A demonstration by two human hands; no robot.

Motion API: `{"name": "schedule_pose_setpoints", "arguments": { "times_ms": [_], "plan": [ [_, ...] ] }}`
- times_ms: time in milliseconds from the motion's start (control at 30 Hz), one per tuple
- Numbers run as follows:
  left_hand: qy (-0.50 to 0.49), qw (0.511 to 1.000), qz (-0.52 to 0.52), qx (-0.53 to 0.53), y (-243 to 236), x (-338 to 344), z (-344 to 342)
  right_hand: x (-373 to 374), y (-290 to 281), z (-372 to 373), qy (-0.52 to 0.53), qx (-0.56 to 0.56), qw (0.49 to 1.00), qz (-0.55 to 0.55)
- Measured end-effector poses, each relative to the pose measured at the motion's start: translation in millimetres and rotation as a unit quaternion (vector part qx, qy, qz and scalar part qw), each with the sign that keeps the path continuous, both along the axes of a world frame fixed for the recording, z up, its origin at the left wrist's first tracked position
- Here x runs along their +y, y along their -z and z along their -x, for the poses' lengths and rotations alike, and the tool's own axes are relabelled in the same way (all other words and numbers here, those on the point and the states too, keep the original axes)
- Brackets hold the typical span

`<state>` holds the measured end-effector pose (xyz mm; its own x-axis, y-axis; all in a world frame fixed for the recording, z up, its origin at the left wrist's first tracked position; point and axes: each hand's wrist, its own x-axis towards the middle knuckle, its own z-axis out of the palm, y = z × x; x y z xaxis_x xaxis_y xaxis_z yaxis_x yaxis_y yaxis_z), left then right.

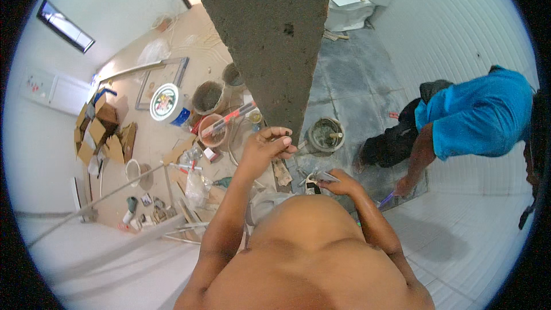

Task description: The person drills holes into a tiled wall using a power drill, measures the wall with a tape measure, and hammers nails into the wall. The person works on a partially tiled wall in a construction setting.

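Note:
My left hand (267, 149) is raised at the tip of the grey cement-plastered wall end (275, 40), its thumb and fingers pinched together. A small dark bit shows at the fingertips, too small to name. Lower and to the right, my right hand (340, 183) is closed around a flat grey tool (327, 176) held near my waist. The tool's exact kind is hard to make out. Beyond that hand, a round bucket of grey mortar (326, 135) stands on the tiled floor with a handle sticking out of it.
At right, a person in a blue shirt (476, 112) bends down, holding a thin purple thing (387, 198). A toilet (347, 8) stands at the back. Left of the wall are buckets (209, 97), a white-lidded tub (166, 103), cardboard boxes (106, 120) and scattered debris.

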<state>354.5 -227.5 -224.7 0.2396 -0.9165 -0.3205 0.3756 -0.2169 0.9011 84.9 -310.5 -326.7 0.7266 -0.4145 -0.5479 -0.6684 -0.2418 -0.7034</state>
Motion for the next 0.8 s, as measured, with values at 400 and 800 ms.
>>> {"name": "schedule_pose_setpoints", "arguments": {
  "times_ms": [400,800],
  "plan": [
    [-0.07,0.993,0.084,0.034,9.5,9.7,32.3,-28.9,-13.9,15.1,0.028,0.014,0.999,-0.043],
    [-0.095,0.993,-0.016,0.062,-5.7,-10.8,7.6,-21.1,-23.8,14.5,-0.019,-0.055,0.995,-0.077]
  ]
}}
